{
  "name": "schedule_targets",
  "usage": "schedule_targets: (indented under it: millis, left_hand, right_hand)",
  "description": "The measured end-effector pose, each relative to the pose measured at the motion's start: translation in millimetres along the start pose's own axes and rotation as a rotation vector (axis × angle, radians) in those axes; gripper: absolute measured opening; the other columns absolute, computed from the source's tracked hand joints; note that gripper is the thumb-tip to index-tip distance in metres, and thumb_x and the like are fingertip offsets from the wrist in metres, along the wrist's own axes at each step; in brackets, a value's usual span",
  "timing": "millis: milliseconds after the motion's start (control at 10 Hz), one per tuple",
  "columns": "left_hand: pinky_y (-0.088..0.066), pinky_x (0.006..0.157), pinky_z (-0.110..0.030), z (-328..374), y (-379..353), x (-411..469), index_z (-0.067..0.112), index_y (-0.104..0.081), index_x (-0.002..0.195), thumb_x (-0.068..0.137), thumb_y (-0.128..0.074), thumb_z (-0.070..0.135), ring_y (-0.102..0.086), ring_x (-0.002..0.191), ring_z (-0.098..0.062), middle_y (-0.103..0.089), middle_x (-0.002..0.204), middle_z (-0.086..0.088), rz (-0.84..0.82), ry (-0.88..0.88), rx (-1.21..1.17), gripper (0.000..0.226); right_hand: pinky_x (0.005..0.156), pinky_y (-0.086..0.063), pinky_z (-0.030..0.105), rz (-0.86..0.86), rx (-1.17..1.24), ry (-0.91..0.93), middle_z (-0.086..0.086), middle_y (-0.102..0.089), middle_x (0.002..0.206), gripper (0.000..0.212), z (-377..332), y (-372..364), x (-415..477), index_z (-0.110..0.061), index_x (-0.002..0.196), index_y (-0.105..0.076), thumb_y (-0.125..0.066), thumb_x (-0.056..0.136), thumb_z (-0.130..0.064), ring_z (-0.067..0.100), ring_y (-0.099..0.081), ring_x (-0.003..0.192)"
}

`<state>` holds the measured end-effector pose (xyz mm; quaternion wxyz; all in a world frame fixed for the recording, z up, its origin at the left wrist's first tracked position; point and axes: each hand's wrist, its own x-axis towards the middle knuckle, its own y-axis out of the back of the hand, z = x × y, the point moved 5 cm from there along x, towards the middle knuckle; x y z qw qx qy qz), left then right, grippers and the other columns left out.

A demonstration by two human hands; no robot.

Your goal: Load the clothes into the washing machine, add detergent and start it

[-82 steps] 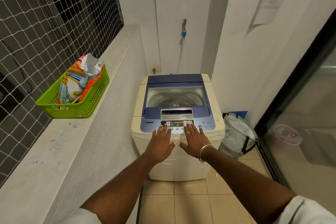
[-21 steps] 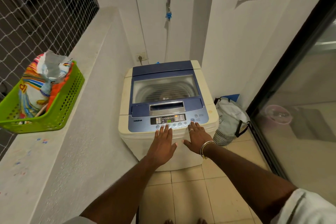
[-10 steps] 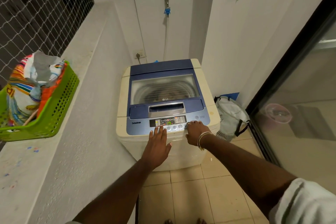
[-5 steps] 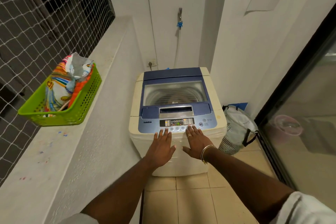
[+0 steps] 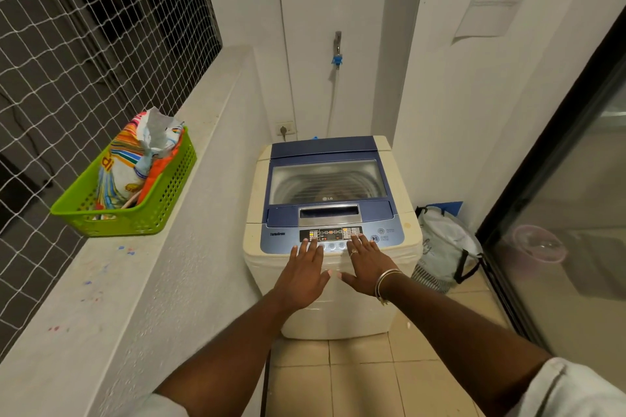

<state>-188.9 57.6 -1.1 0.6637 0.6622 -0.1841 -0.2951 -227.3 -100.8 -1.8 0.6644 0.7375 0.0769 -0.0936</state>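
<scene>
A cream top-loading washing machine with a blue lid stands against the back wall, its lid down. The drum shows dimly through the lid window. The control panel runs along the front edge. My left hand lies flat, palm down, fingers straight, on the machine's front edge with fingertips at the panel buttons. My right hand, with a ring and bangles, lies flat beside it, fingers reaching the panel's right part. Neither hand holds anything. A colourful detergent bag sits in a green basket.
The green basket stands on a white ledge at the left, under a netted window. A white bag with black handles sits on the tiled floor right of the machine. A glass sliding door closes the right side. A tap and hose hang on the back wall.
A second ago my right hand's fingers were curled at the panel's right buttons; now both hands lie flat side by side. The view has drawn back and tilted up a little.
</scene>
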Motion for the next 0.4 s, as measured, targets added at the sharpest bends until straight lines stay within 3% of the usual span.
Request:
schedule_targets:
  millis: [400]
  left_hand:
    - [0.001, 0.122, -0.043, -2.7, 15.1, -5.5, 0.014, -0.009, 0.157, 0.104, -0.028, 0.051, -0.001, 0.153, -0.027, -0.004, 0.166, -0.008, 0.035, 0.014, -0.048, 0.067]
  right_hand:
    - [0.122, -0.009, 0.044, -0.005, 0.047, 0.036, 0.009, -0.003, 0.163, 0.089, 3.8, 12.5, -7.9, -0.011, 0.154, -0.009, -0.037, 0.091, -0.066, 0.026, -0.001, 0.150]
